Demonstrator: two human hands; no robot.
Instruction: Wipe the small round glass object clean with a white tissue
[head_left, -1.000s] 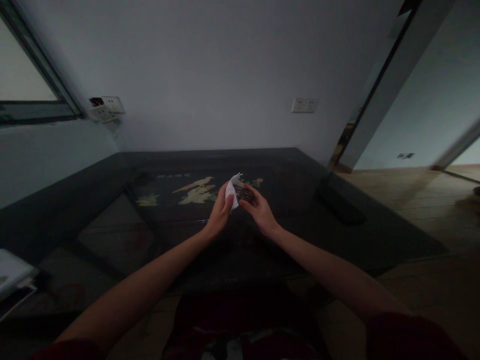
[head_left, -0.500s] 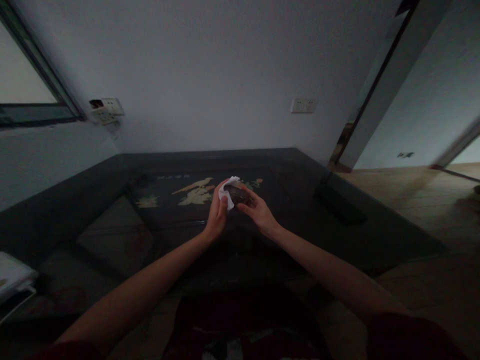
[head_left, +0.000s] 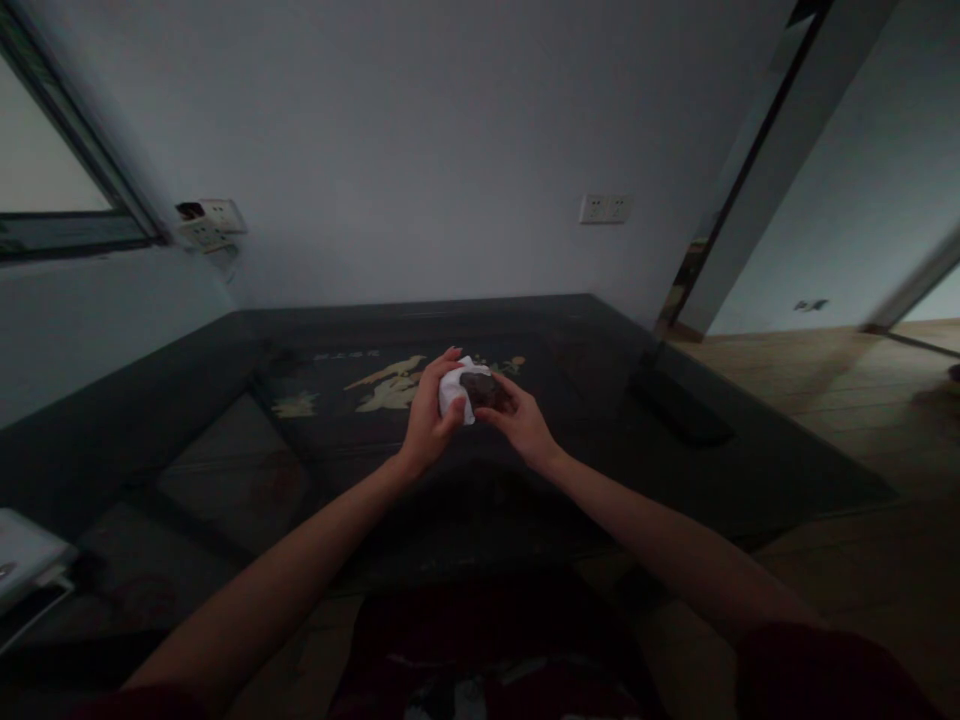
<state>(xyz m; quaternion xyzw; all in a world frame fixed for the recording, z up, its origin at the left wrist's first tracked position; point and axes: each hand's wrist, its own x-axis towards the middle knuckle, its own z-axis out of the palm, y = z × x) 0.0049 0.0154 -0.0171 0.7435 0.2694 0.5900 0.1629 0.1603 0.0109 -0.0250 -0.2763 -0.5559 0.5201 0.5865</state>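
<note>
Both of my hands meet above the middle of a dark table [head_left: 225,470] with a painted inlay. My left hand [head_left: 427,420] is closed on a crumpled white tissue [head_left: 454,392] and presses it against a small dark object [head_left: 480,388]. My right hand [head_left: 521,425] grips that dark object from the right, fingers curled round it. In the dim light I cannot make out what the object is.
A long dark item [head_left: 679,405] lies on the table at the right. A white thing [head_left: 22,560] sits at the table's near left corner. Wall sockets [head_left: 206,222] are at the left corner, another pair [head_left: 604,208] on the back wall. Wooden floor [head_left: 847,400] opens to the right.
My left hand has wrapped the tissue round the left side of the dark object; the tissue's loose tip, which stuck up a second ago, is folded under my fingers.
</note>
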